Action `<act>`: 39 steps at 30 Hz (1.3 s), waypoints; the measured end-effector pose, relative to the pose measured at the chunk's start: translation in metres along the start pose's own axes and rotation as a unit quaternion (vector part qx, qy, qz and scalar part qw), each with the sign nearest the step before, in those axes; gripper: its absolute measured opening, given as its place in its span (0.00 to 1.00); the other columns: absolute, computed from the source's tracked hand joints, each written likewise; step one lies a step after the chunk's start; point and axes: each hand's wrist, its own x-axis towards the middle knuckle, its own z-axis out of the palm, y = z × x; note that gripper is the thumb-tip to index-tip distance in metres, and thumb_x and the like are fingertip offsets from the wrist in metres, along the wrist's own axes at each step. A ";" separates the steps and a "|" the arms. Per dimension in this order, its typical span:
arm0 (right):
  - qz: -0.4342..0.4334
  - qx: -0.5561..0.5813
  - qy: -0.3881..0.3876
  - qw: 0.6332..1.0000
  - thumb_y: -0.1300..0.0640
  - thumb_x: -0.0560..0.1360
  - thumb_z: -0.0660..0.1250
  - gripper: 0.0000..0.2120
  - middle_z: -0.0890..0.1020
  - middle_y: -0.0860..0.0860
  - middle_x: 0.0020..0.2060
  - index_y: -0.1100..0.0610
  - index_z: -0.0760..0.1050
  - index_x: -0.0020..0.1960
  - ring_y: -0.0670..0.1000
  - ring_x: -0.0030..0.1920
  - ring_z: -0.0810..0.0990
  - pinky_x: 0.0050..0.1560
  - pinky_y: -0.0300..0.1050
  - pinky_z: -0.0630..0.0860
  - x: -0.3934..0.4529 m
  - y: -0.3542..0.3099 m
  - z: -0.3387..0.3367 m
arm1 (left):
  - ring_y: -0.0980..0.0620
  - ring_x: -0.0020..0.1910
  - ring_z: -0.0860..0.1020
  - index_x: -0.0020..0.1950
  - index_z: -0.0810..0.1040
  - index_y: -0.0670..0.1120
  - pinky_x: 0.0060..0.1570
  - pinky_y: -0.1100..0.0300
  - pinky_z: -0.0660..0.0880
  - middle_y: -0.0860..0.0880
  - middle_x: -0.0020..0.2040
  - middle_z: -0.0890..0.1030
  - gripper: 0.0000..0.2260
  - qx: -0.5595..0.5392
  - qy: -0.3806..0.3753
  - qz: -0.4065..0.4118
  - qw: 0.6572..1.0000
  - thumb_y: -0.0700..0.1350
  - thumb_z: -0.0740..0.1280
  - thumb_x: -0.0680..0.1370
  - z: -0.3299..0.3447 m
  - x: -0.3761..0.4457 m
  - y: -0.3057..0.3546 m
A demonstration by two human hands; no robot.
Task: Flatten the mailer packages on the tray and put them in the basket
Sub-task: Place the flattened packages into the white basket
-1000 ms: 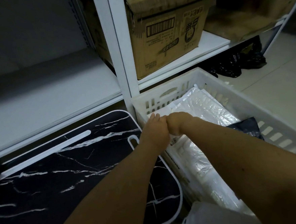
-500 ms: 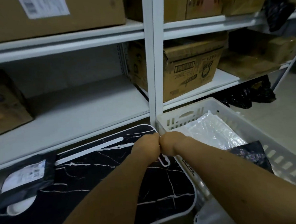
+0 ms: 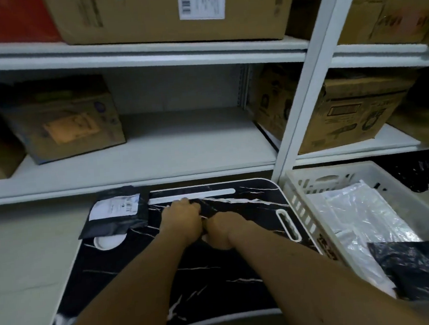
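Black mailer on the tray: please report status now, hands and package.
Left hand and right hand together over tray, fingers curled, grip unclear. Black mailer untouched at tray's far left corner, label up. Basket at right holds other mailers. Nothing blocking.

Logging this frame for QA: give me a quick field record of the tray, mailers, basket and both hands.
tray: black marble-pattern tray, white rim
mailer on tray: one black mailer with white label, far-left corner, overhanging the edge
basket: white slatted basket right of tray, holds clear and black mailers
left hand: over tray, fingers curled, nothing visibly held
right hand: beside left, touching it, grip contents not visible
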 end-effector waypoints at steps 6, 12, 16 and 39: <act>-0.032 0.022 0.022 0.999 0.49 0.81 0.58 0.20 0.73 0.61 0.63 0.59 0.65 0.68 0.63 0.62 0.74 0.60 0.56 0.72 0.047 -0.062 0.021 | 0.38 0.76 0.46 0.76 0.56 0.46 0.73 0.41 0.50 0.40 0.78 0.50 0.27 0.006 0.008 -0.238 0.971 0.48 0.58 0.78 0.024 -0.023 -0.086; 0.013 0.238 0.079 0.968 0.55 0.79 0.59 0.26 0.68 0.61 0.65 0.54 0.55 0.75 0.63 0.62 0.72 0.60 0.53 0.70 0.099 -0.106 0.032 | 0.31 0.74 0.47 0.78 0.44 0.53 0.71 0.39 0.56 0.44 0.78 0.40 0.34 -0.082 -0.023 -0.325 0.942 0.53 0.61 0.79 0.045 -0.020 -0.145; 0.080 0.461 0.100 0.878 0.57 0.78 0.59 0.27 0.72 0.57 0.66 0.46 0.58 0.75 0.58 0.61 0.75 0.62 0.51 0.73 0.134 -0.119 0.033 | 0.31 0.74 0.49 0.77 0.43 0.55 0.68 0.39 0.62 0.46 0.78 0.39 0.38 -0.136 -0.047 -0.334 0.932 0.54 0.65 0.77 0.056 -0.010 -0.168; 0.143 0.527 0.036 0.837 0.65 0.77 0.61 0.11 0.82 0.58 0.44 0.63 0.81 0.54 0.52 0.38 0.79 0.36 0.39 0.74 0.066 -0.088 0.074 | 0.42 0.63 0.72 0.64 0.67 0.43 0.60 0.47 0.70 0.42 0.64 0.73 0.15 -0.144 -0.076 -0.228 0.960 0.42 0.61 0.77 0.059 -0.051 -0.104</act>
